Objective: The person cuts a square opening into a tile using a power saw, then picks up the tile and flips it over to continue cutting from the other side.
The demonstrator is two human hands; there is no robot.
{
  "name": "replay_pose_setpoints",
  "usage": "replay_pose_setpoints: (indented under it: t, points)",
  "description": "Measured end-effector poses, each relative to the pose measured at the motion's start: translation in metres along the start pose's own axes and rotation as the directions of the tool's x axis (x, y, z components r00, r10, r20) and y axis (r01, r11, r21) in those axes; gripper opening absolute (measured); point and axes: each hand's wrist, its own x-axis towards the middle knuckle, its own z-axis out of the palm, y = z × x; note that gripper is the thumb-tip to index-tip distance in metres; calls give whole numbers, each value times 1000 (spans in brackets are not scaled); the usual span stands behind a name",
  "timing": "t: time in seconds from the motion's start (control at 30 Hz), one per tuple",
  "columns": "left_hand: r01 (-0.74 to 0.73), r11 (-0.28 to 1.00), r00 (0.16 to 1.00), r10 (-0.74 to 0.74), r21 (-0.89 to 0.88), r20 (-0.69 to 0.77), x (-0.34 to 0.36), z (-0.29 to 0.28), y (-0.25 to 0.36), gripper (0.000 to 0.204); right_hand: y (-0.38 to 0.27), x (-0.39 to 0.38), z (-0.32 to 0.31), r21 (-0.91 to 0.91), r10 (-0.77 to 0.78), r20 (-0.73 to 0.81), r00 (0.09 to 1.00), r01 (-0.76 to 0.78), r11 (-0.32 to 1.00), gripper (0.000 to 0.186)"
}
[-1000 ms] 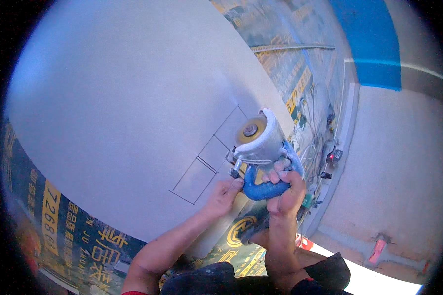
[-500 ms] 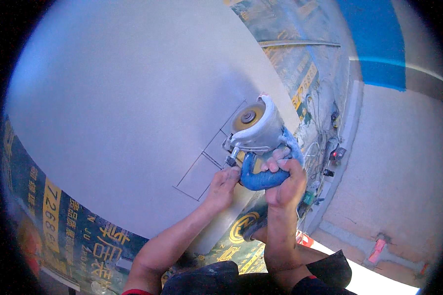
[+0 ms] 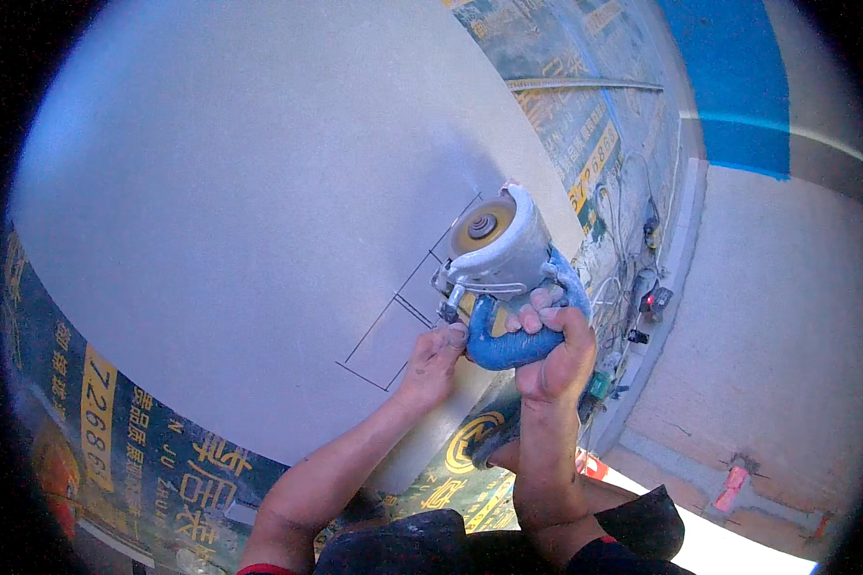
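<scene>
A handheld power cutter (image 3: 516, 244) with a round yellowish blade (image 3: 474, 230), metal guard and blue handle is held blade-up over a large pale grey board (image 3: 220, 192). My right hand (image 3: 554, 355) wraps its fingers round the blue handle. My left hand (image 3: 436, 355) has its fingers closed at the metal adjusting bolt on the cutter's lower left side. Dark drawn lines (image 3: 364, 340) form narrow rectangles on the board, just left of the cutter, which partly hides them.
Printed protective sheeting (image 3: 546, 48) surrounds the board. Right of it lie cables (image 3: 609, 278), small tools (image 3: 652, 302) and a long thin strip (image 3: 585, 85). A plastered wall (image 3: 757, 307) has a blue painted band (image 3: 738, 86) and a pink fitting (image 3: 733, 487).
Since a second ago, both my hands and the cutter have shifted a little upward in the picture, mostly by half a second ago. My grips look the same.
</scene>
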Motion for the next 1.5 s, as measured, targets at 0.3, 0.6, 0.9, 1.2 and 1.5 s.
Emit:
replay_pose_setpoints:
  t: [0.3, 0.6, 0.9, 1.2, 1.5]
  points:
    - [-3, 990, 998, -6, -138, -68, -3, 2, -6, 42, 1, -1, 1, -2, 13, -57, 998, -13, 1000, 18]
    - [215, 975, 972, -218, -49, -86, -1, 0, 12, 45, 4, 0, 5, -71, -30, -112, 993, 22, 997, 17]
    - [233, 960, 971, -239, -156, -24, 7, 3, 4, 49, 0, 6, 7, -36, 15, -159, 987, -21, 999, 15]
    - [251, 946, 968, -244, -205, 58, 14, 2, -4, 53, -3, 10, 9, -65, 1, -154, 988, -11, 998, 15]
    - [255, 941, 967, -244, -220, 75, 17, 4, 2, 51, -2, 13, 8, -72, -5, -173, 985, -7, 997, 14]
